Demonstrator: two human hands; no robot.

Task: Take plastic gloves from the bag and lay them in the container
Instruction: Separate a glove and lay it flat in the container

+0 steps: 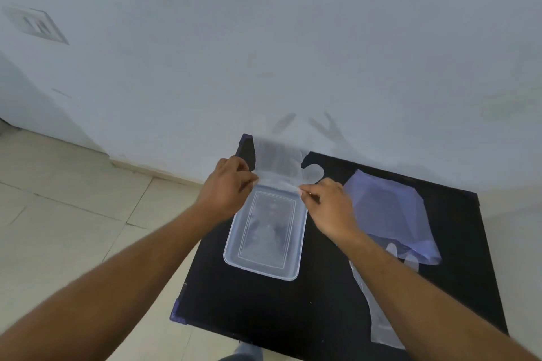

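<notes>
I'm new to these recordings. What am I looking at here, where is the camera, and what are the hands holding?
There is no machine: a person works with bare hands, filmed by one camera worn on the head, looking down. On the black table lies a clear plastic container. To its right lies a bluish plastic bag, and nearer the person a loose clear glove. The left hand and right hand each pinch a side of another thin plastic glove, stretched flat over the container's far end.

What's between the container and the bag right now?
In the head view, the right hand and forearm cross that gap above the black table, between container and bag.
</notes>
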